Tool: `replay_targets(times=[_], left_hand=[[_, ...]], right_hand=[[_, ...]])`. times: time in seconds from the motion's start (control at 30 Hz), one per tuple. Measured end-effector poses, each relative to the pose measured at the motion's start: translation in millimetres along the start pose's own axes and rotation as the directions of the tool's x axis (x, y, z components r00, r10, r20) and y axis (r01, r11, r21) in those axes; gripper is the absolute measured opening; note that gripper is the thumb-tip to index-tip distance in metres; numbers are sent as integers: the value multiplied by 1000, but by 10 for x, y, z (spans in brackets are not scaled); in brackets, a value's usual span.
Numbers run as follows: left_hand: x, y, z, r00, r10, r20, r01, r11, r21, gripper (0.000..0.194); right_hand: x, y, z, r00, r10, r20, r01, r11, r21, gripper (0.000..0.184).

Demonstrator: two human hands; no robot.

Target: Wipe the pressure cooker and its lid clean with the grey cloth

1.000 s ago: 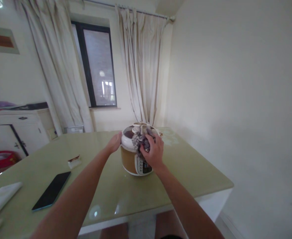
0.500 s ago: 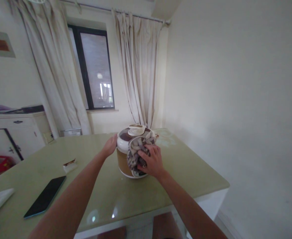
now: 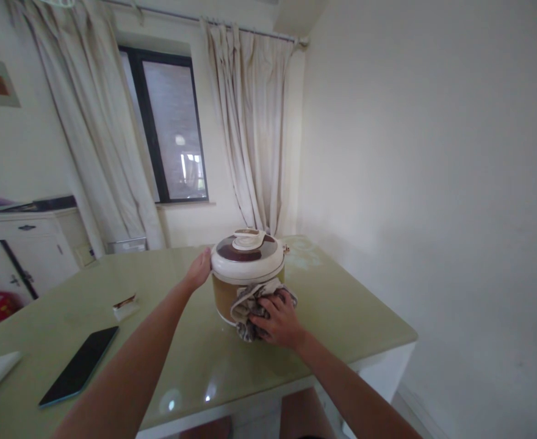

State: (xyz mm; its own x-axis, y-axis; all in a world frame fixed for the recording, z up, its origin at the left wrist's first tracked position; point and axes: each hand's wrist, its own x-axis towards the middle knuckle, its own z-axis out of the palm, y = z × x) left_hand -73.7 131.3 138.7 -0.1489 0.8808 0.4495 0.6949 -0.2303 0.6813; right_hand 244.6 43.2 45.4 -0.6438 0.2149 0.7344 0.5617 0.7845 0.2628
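Lower than before, the cloth sits bunched in the right hand against the cooker, whose side the left hand (finger spread unclear) touches, presumably for steadiness.

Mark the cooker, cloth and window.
Cooker (image 3: 247,269): head view, front of the white lid rim.
Cloth (image 3: 245,308): head view, crumpled left part.
Window (image 3: 174,129): head view, middle of the glass pane.
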Motion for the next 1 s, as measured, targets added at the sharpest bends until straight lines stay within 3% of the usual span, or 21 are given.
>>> replay_targets(times=[0.07, 0.13, 0.2, 0.27, 0.33, 0.4, 0.47, 0.53, 0.6, 0.67, 0.7, 0.77, 0.8, 0.9, 0.97, 1.0], left_hand=[[7, -13, 12, 1000, 2, 2, -2, 1000, -9, 87], [13, -27, 22, 1000, 4, 5, -3, 1000, -11, 83], [20, -48, 25, 1000, -4, -31, 4, 1000, -6, 76], [30, -62, 14, 995, -18, -94, 19, 1000, 5, 70], [43, -30, -6, 989, -32, -145, 35, 999, 17, 68], [56, 101, -12, 985, -4, -173, 13, 999, 52, 64], [59, 355, 24, 980, 111, -168, -89, 987, 137, 54], [42, 696, 103, 959, 261, -113, -227, 942, 247, 46], [1, 1029, 196, 952, 297, -79, -256, 909, 331, 48], [-52, 1256, 263, 960, 276, -44, -236, 883, 405, 52], [-76, 1314, 280, 967, 255, -25, -219, 874, 434, 53], [-107, 1334, 281, 977, 212, 13, -192, 859, 475, 58], [-113, 1313, 269, 980, 198, 32, -188, 853, 486, 59], [-105, 1234, 218, 970, 215, 117, -244, 834, 494, 65], [-96, 1225, 198, 965, 216, 147, -261, 836, 483, 66], [-93, 1235, 197, 969, 204, 142, -247, 843, 477, 65]], right_hand=[[239, 103, -132, 996, 91, -17, -91, 995, 28, 51], [554, 222, -267, 945, 316, -83, -310, 948, 78, 56], [834, 352, -359, 799, 579, -163, -551, 813, 190, 55], [964, 455, -370, 623, 754, -208, -680, 654, 332, 49], [884, 477, -286, 501, 837, -218, -717, 543, 438, 46], [618, 398, -129, 448, 873, -194, -717, 480, 504, 46], [270, 261, 50, 404, 908, -113, -718, 392, 575, 45], [-33, 141, 185, 300, 954, 13, -763, 232, 603, 39], [-183, 96, 229, 233, 966, 108, -795, 125, 593, 36], [-123, 128, 170, 236, 968, 85, -799, 144, 584, 40], [-14, 160, 108, 268, 963, 29, -787, 202, 584, 42], [315, 229, -52, 376, 919, -119, -742, 376, 555, 45], [508, 257, -134, 456, 874, -166, -713, 471, 520, 44], [984, 287, -299, 643, 730, -232, -653, 680, 332, 53], [1073, 248, -290, 676, 692, -253, -638, 722, 268, 57], [1029, 206, -247, 661, 702, -264, -650, 712, 266, 58]])
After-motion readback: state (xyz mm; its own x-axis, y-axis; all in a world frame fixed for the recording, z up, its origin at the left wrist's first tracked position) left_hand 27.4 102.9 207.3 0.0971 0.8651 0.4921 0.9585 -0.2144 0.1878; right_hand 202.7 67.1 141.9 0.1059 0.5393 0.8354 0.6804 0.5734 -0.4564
